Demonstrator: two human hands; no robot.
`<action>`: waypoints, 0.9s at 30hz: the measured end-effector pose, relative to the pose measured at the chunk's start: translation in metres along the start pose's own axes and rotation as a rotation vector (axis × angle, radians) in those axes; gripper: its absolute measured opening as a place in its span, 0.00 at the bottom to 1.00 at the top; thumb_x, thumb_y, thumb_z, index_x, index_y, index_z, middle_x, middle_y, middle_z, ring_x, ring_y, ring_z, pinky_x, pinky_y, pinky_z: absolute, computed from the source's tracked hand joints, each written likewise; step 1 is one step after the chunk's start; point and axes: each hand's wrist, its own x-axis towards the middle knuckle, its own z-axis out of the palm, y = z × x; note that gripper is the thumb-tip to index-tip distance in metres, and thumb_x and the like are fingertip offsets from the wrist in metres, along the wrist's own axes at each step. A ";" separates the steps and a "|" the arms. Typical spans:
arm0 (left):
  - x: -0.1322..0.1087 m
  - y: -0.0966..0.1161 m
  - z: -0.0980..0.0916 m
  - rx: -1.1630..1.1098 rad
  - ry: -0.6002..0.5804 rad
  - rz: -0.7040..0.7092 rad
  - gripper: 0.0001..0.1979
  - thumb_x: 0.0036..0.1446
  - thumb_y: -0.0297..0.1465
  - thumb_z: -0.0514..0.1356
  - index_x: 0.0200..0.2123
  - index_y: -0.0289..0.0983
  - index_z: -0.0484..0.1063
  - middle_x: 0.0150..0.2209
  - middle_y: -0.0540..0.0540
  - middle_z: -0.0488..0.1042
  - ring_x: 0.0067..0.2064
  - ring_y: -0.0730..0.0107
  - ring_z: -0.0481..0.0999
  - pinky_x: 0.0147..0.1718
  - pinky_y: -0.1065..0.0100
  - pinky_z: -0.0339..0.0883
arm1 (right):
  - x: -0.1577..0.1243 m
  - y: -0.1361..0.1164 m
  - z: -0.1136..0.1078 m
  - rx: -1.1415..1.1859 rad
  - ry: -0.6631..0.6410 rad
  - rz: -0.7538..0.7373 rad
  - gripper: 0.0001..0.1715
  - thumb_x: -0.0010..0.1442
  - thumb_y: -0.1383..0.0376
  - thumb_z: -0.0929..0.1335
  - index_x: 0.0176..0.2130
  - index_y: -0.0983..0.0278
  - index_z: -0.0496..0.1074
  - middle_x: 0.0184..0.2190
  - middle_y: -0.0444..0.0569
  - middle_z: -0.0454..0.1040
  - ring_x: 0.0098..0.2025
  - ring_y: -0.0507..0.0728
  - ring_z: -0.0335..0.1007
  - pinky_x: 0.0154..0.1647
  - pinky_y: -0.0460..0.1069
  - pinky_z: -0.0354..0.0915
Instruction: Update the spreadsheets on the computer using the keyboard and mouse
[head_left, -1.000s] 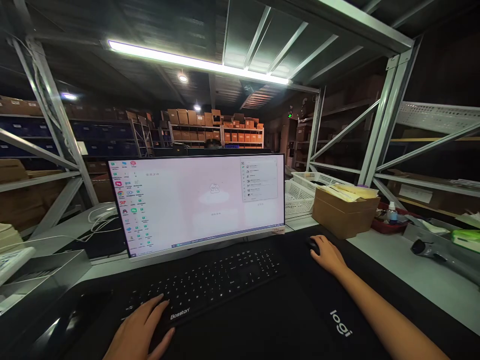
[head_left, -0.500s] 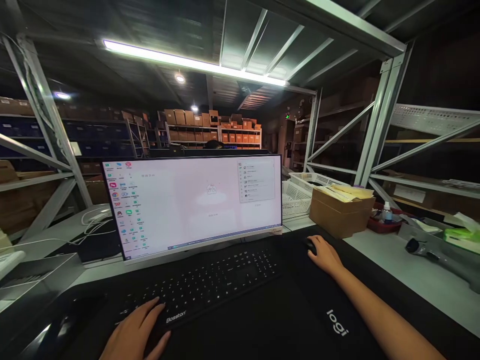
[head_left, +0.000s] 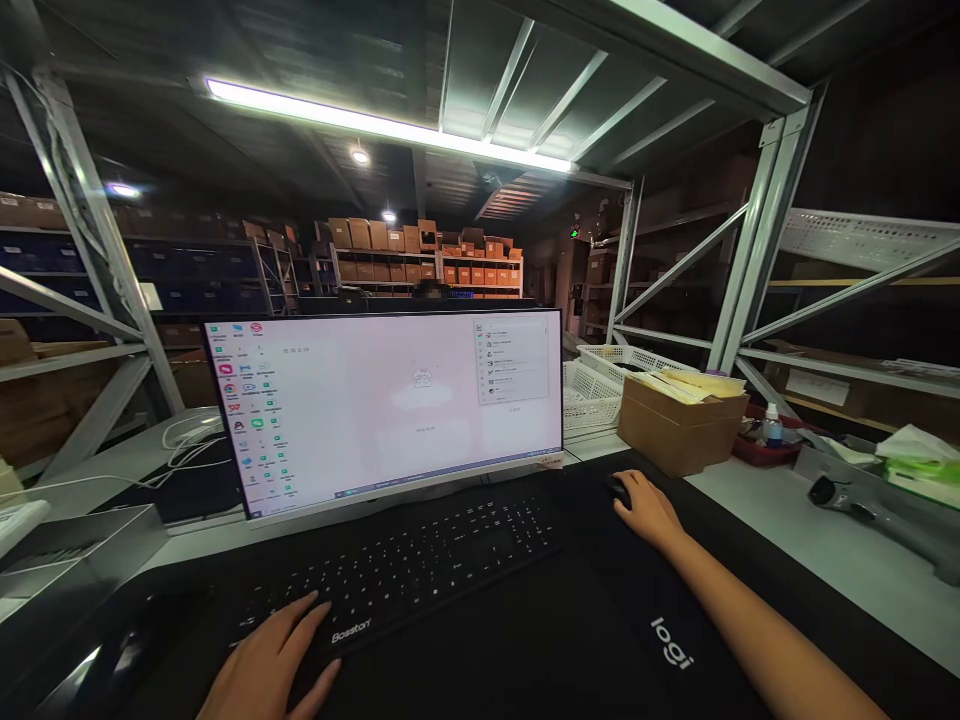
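My left hand (head_left: 274, 655) rests with its fingers spread over the lower left end of a black keyboard (head_left: 420, 560). My right hand (head_left: 646, 508) is curled over a dark computer mouse (head_left: 619, 490), most of which the fingers cover. Both keyboard and mouse lie on a black desk mat (head_left: 540, 640) with white "logi" lettering. Behind the keyboard stands a wide monitor (head_left: 390, 420), lit with a pale pink desktop, icons down the left side and a small list window at the upper right.
Right of the monitor are white plastic baskets (head_left: 592, 395), a cardboard box (head_left: 679, 425) of papers, a spray bottle (head_left: 772, 428), a tissue pack (head_left: 922, 468) and a grey handheld scanner (head_left: 877, 520). A grey tray (head_left: 82, 560) sits at left. Metal shelf posts (head_left: 761, 240) frame the desk.
Both hands keep their places on the keyboard and mouse. A dark head shape behind the monitor's top edge has sunk lower. The view has shifted very slightly.
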 end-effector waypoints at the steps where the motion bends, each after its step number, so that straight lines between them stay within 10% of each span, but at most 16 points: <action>1: 0.000 0.000 0.000 0.000 0.001 0.001 0.29 0.55 0.51 0.55 0.54 0.44 0.74 0.57 0.42 0.75 0.57 0.53 0.75 0.54 0.52 0.72 | 0.000 0.000 0.000 0.000 -0.001 0.001 0.26 0.56 0.63 0.64 0.55 0.59 0.69 0.54 0.52 0.70 0.56 0.59 0.68 0.59 0.54 0.63; 27: -0.001 0.005 -0.003 -0.022 0.019 -0.010 0.30 0.56 0.51 0.53 0.55 0.41 0.73 0.58 0.41 0.74 0.58 0.52 0.74 0.56 0.49 0.70 | 0.000 0.003 -0.002 -0.090 -0.050 -0.015 0.26 0.60 0.61 0.63 0.57 0.55 0.71 0.57 0.53 0.68 0.56 0.60 0.69 0.57 0.56 0.65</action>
